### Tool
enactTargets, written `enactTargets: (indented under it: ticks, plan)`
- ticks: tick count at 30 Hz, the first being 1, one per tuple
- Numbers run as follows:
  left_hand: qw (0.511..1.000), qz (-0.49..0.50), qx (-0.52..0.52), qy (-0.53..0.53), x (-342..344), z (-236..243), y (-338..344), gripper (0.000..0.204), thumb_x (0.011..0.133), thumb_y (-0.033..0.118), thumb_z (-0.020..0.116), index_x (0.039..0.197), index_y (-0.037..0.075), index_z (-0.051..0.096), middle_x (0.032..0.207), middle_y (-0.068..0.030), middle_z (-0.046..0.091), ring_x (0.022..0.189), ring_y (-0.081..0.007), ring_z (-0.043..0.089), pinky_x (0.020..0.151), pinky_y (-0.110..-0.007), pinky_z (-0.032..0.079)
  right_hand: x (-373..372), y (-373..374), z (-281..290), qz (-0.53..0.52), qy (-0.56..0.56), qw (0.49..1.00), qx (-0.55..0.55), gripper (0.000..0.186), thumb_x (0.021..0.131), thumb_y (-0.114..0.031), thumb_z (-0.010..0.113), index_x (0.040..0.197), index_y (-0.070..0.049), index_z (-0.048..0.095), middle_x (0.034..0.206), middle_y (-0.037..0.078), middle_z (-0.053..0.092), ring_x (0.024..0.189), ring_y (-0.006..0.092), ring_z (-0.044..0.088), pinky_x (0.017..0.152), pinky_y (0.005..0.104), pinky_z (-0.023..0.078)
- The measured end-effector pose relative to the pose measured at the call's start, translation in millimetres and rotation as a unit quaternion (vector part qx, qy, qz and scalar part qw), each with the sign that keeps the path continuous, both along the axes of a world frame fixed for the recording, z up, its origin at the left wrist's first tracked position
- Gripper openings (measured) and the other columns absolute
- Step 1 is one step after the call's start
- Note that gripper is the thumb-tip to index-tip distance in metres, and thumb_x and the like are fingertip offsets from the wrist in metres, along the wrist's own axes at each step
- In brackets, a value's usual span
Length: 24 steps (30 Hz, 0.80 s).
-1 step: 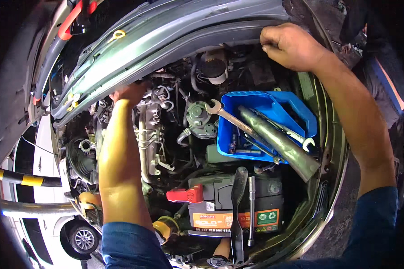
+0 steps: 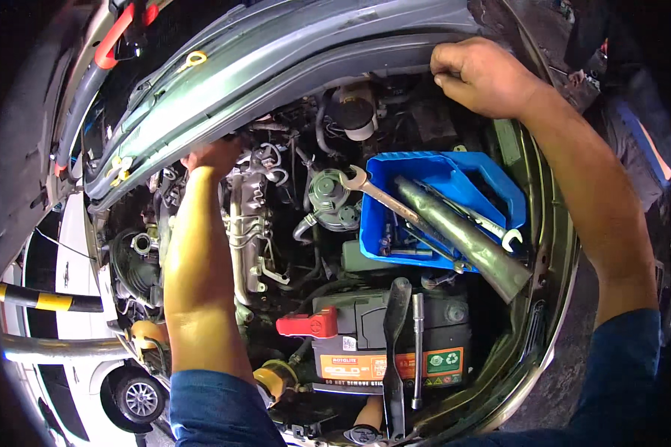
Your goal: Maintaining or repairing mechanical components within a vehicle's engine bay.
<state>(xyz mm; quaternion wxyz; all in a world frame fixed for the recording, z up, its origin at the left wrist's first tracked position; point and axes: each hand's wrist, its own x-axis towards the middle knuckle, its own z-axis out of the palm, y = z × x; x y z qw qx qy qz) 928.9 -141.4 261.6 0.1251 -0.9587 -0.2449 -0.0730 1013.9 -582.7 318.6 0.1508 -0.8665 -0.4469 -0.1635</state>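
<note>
My left hand [image 2: 212,156] reaches down behind the engine, by the metal pipes and rail [image 2: 250,223], under the edge of the cowl panel [image 2: 313,63]. Its fingers are hidden there, so what they touch does not show. Curled into a fist, my right hand [image 2: 484,78] rests at the right end of the cowl, with nothing visible in it. Below it stands a blue plastic tool tray [image 2: 492,167] with sockets and small tools inside. A large open-end wrench [image 2: 388,197], a metal tube [image 2: 477,249] and another wrench [image 2: 510,238] lie across the tray.
The black battery [image 2: 365,320] at the front has a red terminal cover [image 2: 306,323]. A black bar [image 2: 397,350] and a long silver socket tool [image 2: 417,343] lie over it. A round black-capped reservoir [image 2: 354,115] stands at the back. A white car [image 2: 78,298] is at the left.
</note>
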Motion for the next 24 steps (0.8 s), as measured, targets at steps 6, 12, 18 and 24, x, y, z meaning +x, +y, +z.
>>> enactTargets:
  ticks: [6, 12, 18, 24]
  plan:
    - [0.998, -0.048, 0.011, 0.051, 5.3, 4.4, 4.2, 0.085, 0.082, 0.066, 0.057, 0.151, 0.024, 0.031, 0.153, -0.0176, 0.033, 0.139, -0.0396, 0.033, 0.112, -0.052, 0.029, 0.1, -0.5, -1.4, 0.005, -0.032, 0.999, -0.002, 0.011, 0.083, -0.012, 0.065, 0.087, -0.003, 0.06, 0.08, 0.017, 0.064, 0.076, 0.0357, 0.063, 0.067, 0.0423, 0.05]
    - [0.999, 0.007, 0.007, 0.048, -1.2, 7.4, -6.9, 0.086, 0.08, 0.067, 0.056, 0.15, 0.022, 0.032, 0.155, -0.0162, 0.031, 0.141, -0.0377, 0.031, 0.112, -0.056, 0.026, -1.1, 0.1, 0.7, -0.001, -0.017, 1.0, -0.004, 0.011, 0.082, -0.011, 0.065, 0.087, -0.003, 0.061, 0.079, 0.017, 0.064, 0.075, 0.0347, 0.063, 0.066, 0.042, 0.05]
    - [0.998, 0.01, 0.0, 0.068, 2.7, 5.9, -3.9, 0.091, 0.08, 0.07, 0.055, 0.151, 0.021, 0.029, 0.156, -0.017, 0.029, 0.142, -0.0386, 0.029, 0.111, -0.057, 0.027, 1.7, -0.1, -0.3, 0.004, -0.004, 1.0, -0.002, 0.011, 0.083, -0.012, 0.065, 0.087, -0.003, 0.061, 0.078, 0.017, 0.063, 0.075, 0.0359, 0.063, 0.067, 0.0426, 0.05]
    - [0.996, -0.051, 0.018, 0.071, 6.2, 9.9, -3.5, 0.094, 0.078, 0.073, 0.056, 0.151, 0.019, 0.031, 0.152, -0.0201, 0.034, 0.14, -0.0407, 0.031, 0.112, -0.055, 0.028, -2.7, 0.4, 1.2, -0.02, -0.008, 1.0, -0.003, 0.01, 0.082, -0.012, 0.065, 0.087, -0.003, 0.061, 0.078, 0.017, 0.063, 0.076, 0.0359, 0.063, 0.066, 0.0428, 0.05]
